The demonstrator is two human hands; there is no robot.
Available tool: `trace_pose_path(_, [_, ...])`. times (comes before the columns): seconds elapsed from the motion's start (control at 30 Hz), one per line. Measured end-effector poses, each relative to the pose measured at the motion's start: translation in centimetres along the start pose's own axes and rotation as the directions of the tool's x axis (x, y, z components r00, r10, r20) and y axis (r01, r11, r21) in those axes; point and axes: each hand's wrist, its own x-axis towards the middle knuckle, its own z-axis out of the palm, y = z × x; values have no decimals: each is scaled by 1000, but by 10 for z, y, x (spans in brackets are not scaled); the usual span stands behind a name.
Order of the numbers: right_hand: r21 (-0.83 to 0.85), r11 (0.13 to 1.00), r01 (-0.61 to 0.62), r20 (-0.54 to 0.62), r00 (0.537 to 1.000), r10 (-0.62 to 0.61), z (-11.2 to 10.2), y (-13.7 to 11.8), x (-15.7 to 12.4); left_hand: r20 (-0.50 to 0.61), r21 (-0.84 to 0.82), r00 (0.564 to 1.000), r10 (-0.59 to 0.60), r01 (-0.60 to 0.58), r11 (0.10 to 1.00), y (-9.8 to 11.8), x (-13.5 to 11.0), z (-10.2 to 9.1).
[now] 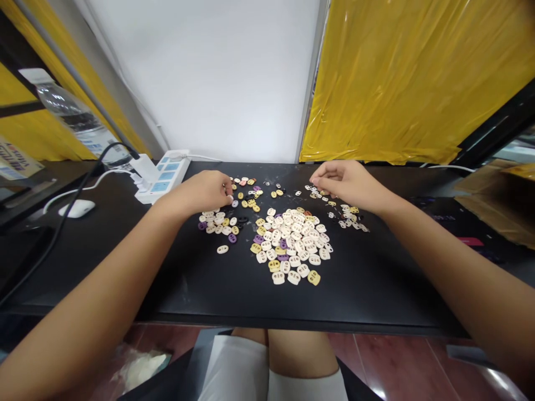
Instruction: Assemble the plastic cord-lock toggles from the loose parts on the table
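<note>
Small flat two-hole cord locks lie in groups on a black table (225,289). The largest, a pile of mostly cream cord locks (296,236) with some yellow and purple ones, sits in the middle. My left hand (207,192) is closed, fingertips pressed together over the left group of cord locks (217,221); a pale spot shows at the fingertips, but what they hold is unclear. My right hand (349,181) is closed in a pinch above a cluster of small white pieces (315,192). Whatever is between its fingertips is too small to make out.
On the left stand a white power strip (169,172) with plugs and cables, a clear water bottle (79,120) and a white mouse (77,208). A cardboard box (497,195) is at the right. A white panel (217,78) and yellow sheeting (388,78) close off the back.
</note>
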Motion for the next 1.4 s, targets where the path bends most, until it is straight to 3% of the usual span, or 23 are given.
trace_pose_path(0.13, [224, 975, -9, -44, 999, 20, 9, -10, -3, -23, -50, 997, -70, 69, 996, -2, 2, -2])
trace_pose_path(0.23, [373, 928, -26, 19, 1000, 20, 16, -16, -6, -62, -336, 996, -65, 40, 941, -1, 4, -1])
trace_pose_path(0.27, [419, 907, -42, 53, 998, 22, 18, -18, -8, -70, -488, 997, -32, -6, 873, 2, 4, 1])
trace_pose_path(0.33, [489, 867, -94, 130, 991, 34, 23, -22, -11, -88, -766, 995, 55, -103, 634, 13, 3, 7])
trace_pose_path(0.4, [527, 836, -153, 194, 979, 57, 29, -26, -14, -115, -894, 988, 100, -147, 423, 28, -1, 16])
trace_pose_path(0.43, [537, 826, -173, 213, 975, 66, 31, -28, -15, -123, -925, 988, 97, -150, 350, 37, -3, 20])
trace_pose_path(0.53, [542, 819, -189, 227, 971, 74, 37, -31, -17, -100, -955, 990, 102, -124, 271, 60, -10, 31])
trace_pose_path(0.63, [532, 829, -169, 187, 979, 80, 40, -31, -17, -123, -958, 988, 91, -142, 249, 71, -15, 35])
trace_pose_path(0.8, [523, 843, -128, 103, 991, 87, 42, -30, -16, -109, -960, 993, 37, -115, 254, 71, -14, 36])
trace_pose_path(1.0, [506, 847, -162, 125, 986, 114, 43, -30, -18, -120, -966, 983, 139, -148, 213, 71, -13, 43])
trace_pose_path(1.23, [500, 850, -167, 95, 986, 138, 44, -29, -17, -206, -926, 977, 60, -214, 311, 76, -16, 42])
trace_pose_path(1.4, [519, 839, -164, 95, 986, 134, 44, -27, -17, -176, -944, 983, 50, -183, 274, 76, -15, 43])
